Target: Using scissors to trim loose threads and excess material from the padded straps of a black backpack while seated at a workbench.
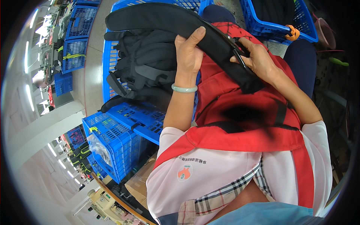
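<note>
A long, curved, black padded strap [157, 18] lies slantwise over my lap, its narrower end pointing down to the right. My left hand [189, 50] is closed round its middle, thumb on top, with a pale green bangle on the wrist. Closed over the strap's right part, my right hand [258, 60] grips what look like slim metal scissors [235, 47] with dark handles. Their blades run along the strap's upper edge; the tips are hard to make out. A red apron [221, 82] covers my lap beneath.
To my left, a blue plastic crate [108, 71] holds a heap of similar black straps [150, 56]. Another blue crate [262, 24] with dark pieces stands ahead to the right, an orange tie on its rim. More blue crates [112, 138] stand lower left, near a sewing machine [107, 204].
</note>
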`<action>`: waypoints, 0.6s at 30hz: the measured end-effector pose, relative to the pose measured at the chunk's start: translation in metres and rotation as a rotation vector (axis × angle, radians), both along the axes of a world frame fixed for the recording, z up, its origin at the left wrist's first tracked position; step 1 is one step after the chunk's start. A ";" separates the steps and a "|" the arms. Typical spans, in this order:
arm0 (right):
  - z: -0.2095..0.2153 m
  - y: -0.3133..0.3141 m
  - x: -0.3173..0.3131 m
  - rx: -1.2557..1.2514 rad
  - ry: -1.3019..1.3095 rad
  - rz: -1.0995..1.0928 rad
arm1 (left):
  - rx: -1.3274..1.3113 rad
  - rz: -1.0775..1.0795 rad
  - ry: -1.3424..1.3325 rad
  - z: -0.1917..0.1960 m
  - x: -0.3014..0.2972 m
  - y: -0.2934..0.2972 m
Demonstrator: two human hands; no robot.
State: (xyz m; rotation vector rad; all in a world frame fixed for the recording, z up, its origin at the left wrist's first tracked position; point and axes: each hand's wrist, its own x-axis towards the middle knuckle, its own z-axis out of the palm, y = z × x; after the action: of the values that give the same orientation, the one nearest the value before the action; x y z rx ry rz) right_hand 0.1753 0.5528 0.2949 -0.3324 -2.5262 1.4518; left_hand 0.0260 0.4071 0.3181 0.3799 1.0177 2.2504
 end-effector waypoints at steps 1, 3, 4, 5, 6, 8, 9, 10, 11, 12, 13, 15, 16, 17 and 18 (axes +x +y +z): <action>-0.002 0.000 0.000 -0.001 0.000 -0.001 | -0.001 -0.001 0.000 -0.001 0.001 0.001; -0.001 0.002 -0.002 0.001 -0.061 0.016 | -0.002 -0.035 -0.004 0.000 0.003 0.001; 0.000 0.002 -0.003 0.001 -0.060 0.019 | -0.002 -0.033 -0.003 0.001 0.003 0.000; 0.002 0.002 -0.003 -0.038 -0.053 0.023 | 0.001 -0.040 -0.024 0.000 0.002 -0.001; 0.003 0.002 -0.004 -0.077 -0.046 0.027 | 0.003 -0.047 -0.044 -0.001 0.001 -0.002; 0.007 0.002 -0.006 -0.035 -0.024 0.032 | -0.007 -0.068 -0.004 -0.006 0.003 -0.002; 0.009 0.002 -0.007 0.007 -0.003 0.036 | -0.016 -0.092 0.036 -0.008 0.003 -0.002; 0.010 0.002 -0.007 0.013 0.000 0.035 | -0.010 -0.092 0.039 -0.009 0.003 -0.002; 0.007 0.004 -0.007 -0.021 -0.012 0.038 | -0.018 -0.101 0.040 -0.008 0.003 -0.001; 0.007 0.005 -0.009 -0.053 -0.023 0.042 | -0.025 -0.111 0.042 -0.008 0.002 -0.001; 0.009 0.005 -0.009 -0.051 -0.020 0.043 | -0.023 -0.109 0.045 -0.008 0.000 -0.001; 0.016 0.005 -0.008 -0.121 -0.073 0.036 | -0.011 -0.056 0.060 -0.005 -0.004 -0.001; 0.014 0.005 -0.008 -0.115 -0.070 0.036 | -0.005 -0.056 0.063 -0.002 -0.008 -0.001; 0.011 0.003 -0.009 -0.084 -0.027 0.031 | 0.032 -0.033 0.019 0.007 -0.012 -0.001; 0.011 0.003 -0.010 -0.053 0.017 0.026 | 0.069 -0.010 -0.026 0.012 -0.015 -0.001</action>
State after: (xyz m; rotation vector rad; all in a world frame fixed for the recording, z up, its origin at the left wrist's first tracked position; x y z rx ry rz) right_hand 0.1653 0.5555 0.3055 -0.2952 -2.4918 1.5267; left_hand 0.0111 0.4065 0.3299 0.3840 0.9249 2.2800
